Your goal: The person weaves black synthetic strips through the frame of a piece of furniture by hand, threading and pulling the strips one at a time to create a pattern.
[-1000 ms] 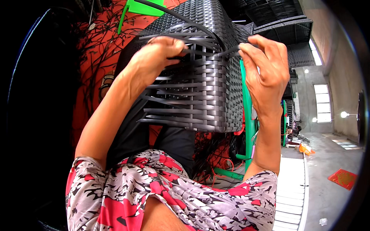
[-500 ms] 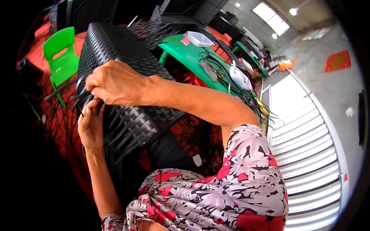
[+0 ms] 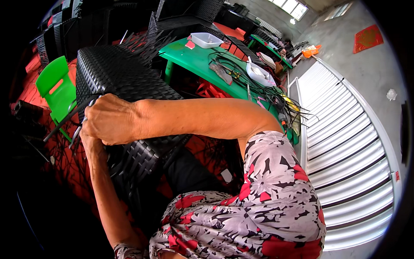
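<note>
A black woven wicker piece (image 3: 116, 64) stands in front of me, with loose flat strips (image 3: 142, 47) sticking out at its far edge. My right hand (image 3: 114, 118) is closed in a fist at its near left edge. Black strips (image 3: 64, 121) come out on the left side of that fist, beside a thin greyish length that I cannot identify. Just below and partly behind it is my left hand (image 3: 92, 144), its fingers hidden by the right one. The lower weave (image 3: 140, 159) shows under my right wrist.
A green chair (image 3: 58, 86) stands at the left on the red floor covering. Beyond my right arm, a green table (image 3: 185, 54) bears a white tray (image 3: 207, 40), a white basket (image 3: 260, 73) and a tangle of black strips. A white slatted panel (image 3: 345, 168) lies at the right.
My right hand has moved down and slightly left, now covering the left hand's fingers. The left hand sits lower. The whole view has shifted a little.
</note>
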Action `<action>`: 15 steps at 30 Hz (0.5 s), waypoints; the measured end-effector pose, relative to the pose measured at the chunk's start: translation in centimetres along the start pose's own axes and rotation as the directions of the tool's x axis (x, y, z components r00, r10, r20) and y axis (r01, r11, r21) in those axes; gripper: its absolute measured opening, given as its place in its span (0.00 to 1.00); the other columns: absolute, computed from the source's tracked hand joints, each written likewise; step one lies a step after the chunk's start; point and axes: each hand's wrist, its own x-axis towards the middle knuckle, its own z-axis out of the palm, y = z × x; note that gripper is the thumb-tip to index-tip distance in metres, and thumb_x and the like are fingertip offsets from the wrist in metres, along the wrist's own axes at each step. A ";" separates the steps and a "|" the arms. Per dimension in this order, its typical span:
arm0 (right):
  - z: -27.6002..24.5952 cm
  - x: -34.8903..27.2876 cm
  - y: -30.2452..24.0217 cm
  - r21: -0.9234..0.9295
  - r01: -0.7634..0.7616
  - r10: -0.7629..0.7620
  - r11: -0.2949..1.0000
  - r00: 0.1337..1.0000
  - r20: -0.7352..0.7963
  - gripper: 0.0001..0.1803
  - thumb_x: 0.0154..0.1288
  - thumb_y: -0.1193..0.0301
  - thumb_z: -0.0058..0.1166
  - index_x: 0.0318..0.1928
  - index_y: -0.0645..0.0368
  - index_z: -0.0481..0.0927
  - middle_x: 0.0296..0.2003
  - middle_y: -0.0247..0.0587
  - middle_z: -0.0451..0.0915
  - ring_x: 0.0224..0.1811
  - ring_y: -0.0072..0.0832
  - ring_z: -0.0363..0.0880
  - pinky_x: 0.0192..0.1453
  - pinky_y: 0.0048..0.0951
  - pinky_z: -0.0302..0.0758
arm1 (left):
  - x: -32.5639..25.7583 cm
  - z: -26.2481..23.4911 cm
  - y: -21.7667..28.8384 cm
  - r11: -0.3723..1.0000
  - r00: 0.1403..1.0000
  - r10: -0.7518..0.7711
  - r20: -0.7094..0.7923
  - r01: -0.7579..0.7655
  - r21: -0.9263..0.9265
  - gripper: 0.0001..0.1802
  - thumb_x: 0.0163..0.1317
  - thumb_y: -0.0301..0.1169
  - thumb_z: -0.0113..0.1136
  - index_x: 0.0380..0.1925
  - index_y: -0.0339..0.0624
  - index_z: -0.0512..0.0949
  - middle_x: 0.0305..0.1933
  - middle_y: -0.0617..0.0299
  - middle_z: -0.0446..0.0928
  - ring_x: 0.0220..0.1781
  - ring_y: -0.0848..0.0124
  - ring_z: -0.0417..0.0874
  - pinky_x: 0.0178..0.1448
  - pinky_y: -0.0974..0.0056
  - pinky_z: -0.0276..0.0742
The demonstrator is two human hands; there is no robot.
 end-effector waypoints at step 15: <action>2.4 2.7 0.3 0.090 -0.060 0.055 0.994 0.997 0.057 0.12 0.57 0.68 0.47 0.29 0.56 0.85 0.27 0.41 0.82 0.32 0.35 0.81 0.34 0.41 0.74 | 2.3 -2.4 -3.1 0.817 0.964 -0.161 0.212 0.251 -0.520 0.16 0.62 0.31 0.58 0.49 0.38 0.74 0.48 0.59 0.78 0.47 0.69 0.80 0.50 0.62 0.78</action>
